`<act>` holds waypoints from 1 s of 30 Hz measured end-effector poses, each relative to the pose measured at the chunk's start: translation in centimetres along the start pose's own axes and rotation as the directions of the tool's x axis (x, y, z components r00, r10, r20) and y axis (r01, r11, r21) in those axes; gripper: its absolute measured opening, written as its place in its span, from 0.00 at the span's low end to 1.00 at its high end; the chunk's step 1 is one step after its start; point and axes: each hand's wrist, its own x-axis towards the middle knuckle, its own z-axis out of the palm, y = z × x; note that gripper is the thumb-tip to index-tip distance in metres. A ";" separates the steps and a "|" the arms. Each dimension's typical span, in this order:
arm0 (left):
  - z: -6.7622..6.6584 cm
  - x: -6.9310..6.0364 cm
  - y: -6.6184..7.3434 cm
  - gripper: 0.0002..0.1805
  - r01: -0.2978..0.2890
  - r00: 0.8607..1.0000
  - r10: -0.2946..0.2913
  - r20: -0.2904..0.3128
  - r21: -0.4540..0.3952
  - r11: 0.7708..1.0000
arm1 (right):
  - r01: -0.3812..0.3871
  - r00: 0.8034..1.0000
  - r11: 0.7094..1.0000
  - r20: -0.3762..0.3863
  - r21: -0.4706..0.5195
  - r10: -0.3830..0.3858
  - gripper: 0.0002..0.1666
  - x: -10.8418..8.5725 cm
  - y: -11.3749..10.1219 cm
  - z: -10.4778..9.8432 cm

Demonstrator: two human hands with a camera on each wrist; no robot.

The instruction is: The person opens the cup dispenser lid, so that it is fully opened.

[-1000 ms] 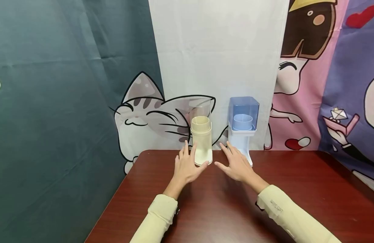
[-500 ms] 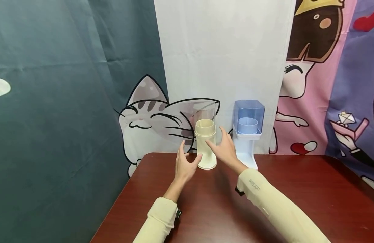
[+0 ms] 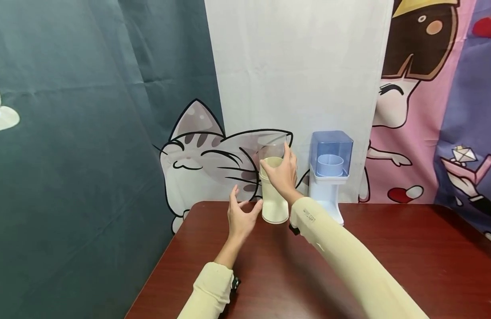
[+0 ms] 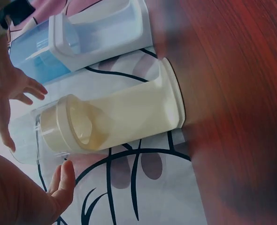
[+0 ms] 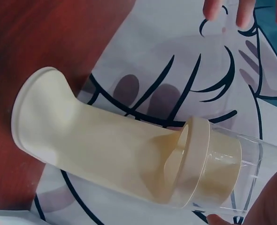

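Since the earlier frame, the right hand [image 3: 282,173] has moved up and leftward, to the clear cover [image 3: 269,141] topping the cream dispenser [image 3: 275,204]. Left of that dispenser, a printed cat [image 3: 189,177] shows on the backdrop; nearer to the dispenser, beside its lower body, is the left hand [image 3: 242,219], fingers and thumb spread. The dispenser itself stands upright on the tabletop [image 3: 269,274]. At its top, the right hand's fingers and thumb spread about the cover (contact I cannot tell). Right of it stands a blue-and-white dispenser [image 3: 331,155].
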 end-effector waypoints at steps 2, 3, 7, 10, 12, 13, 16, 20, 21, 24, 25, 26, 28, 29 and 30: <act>-0.1 -0.1 0.0 0.49 -0.002 1.000 0.002 0.005 0.007 1.000 | -0.007 1.000 1.000 -0.002 -0.024 0.007 0.59 0.3 0.0 0.3; -0.1 -0.1 -0.1 0.49 -0.004 1.000 0.004 0.007 0.007 1.000 | -0.013 1.000 0.999 0.001 -0.036 0.013 0.59 0.4 0.0 0.4; -0.5 -0.3 -0.4 0.48 0.005 1.000 -0.005 0.011 0.001 1.000 | -0.042 0.999 0.997 0.006 -0.064 0.042 0.61 0.9 0.3 0.7; -0.8 -0.4 -0.8 0.48 0.014 1.000 -0.014 0.010 -0.007 1.000 | -0.055 0.999 0.997 -0.005 -0.060 0.054 0.62 1.2 0.6 1.0; -0.9 -0.5 -1.0 0.48 0.014 1.000 -0.013 0.014 -0.010 1.000 | -0.041 0.999 0.997 -0.013 -0.058 0.040 0.61 1.3 0.8 1.3; -0.9 -0.5 -1.0 0.48 0.013 1.000 -0.013 0.015 -0.008 1.000 | -0.028 1.000 0.998 -0.015 -0.058 0.028 0.60 1.3 0.9 1.4; -1.1 -0.5 -1.2 0.47 0.012 1.000 -0.012 0.016 -0.008 1.000 | 0.015 1.000 0.998 -0.012 -0.060 -0.015 0.56 1.4 1.0 1.7; -1.3 -0.5 -1.2 0.47 0.010 1.000 -0.009 0.020 -0.013 1.000 | 0.039 0.999 0.997 -0.022 -0.064 -0.040 0.52 1.6 0.7 2.0; -1.4 -0.5 -1.2 0.47 0.009 1.000 -0.009 0.022 -0.014 1.000 | 0.039 0.999 0.997 -0.026 -0.062 -0.041 0.52 1.7 0.6 2.1; -1.5 -0.4 -1.4 0.47 0.007 1.000 -0.007 0.029 -0.010 1.000 | 0.038 0.998 0.997 -0.037 -0.061 -0.041 0.52 1.9 0.2 2.4; -1.6 -0.4 -1.4 0.47 0.007 0.999 -0.007 0.031 -0.009 1.000 | 0.037 0.998 0.998 -0.043 -0.058 -0.040 0.53 2.0 0.0 2.5; -1.6 -0.4 -1.5 0.47 0.008 0.999 -0.007 0.032 -0.011 1.000 | 0.034 0.998 0.998 -0.049 -0.057 -0.037 0.53 2.0 -0.1 2.6; -1.7 -0.5 -1.6 0.47 0.009 0.999 -0.009 0.033 -0.010 1.000 | 0.027 0.998 0.998 -0.060 -0.061 -0.031 0.53 2.2 -0.3 2.7; -1.7 -0.5 -1.6 0.46 0.009 0.999 -0.008 0.033 -0.016 1.000 | 0.025 0.997 0.998 -0.066 -0.060 -0.028 0.53 2.3 -0.4 2.8; -1.7 -0.6 -1.7 0.46 0.012 0.999 -0.011 0.034 -0.016 1.000 | 0.021 0.997 0.998 -0.070 -0.062 -0.025 0.52 2.4 -0.4 2.8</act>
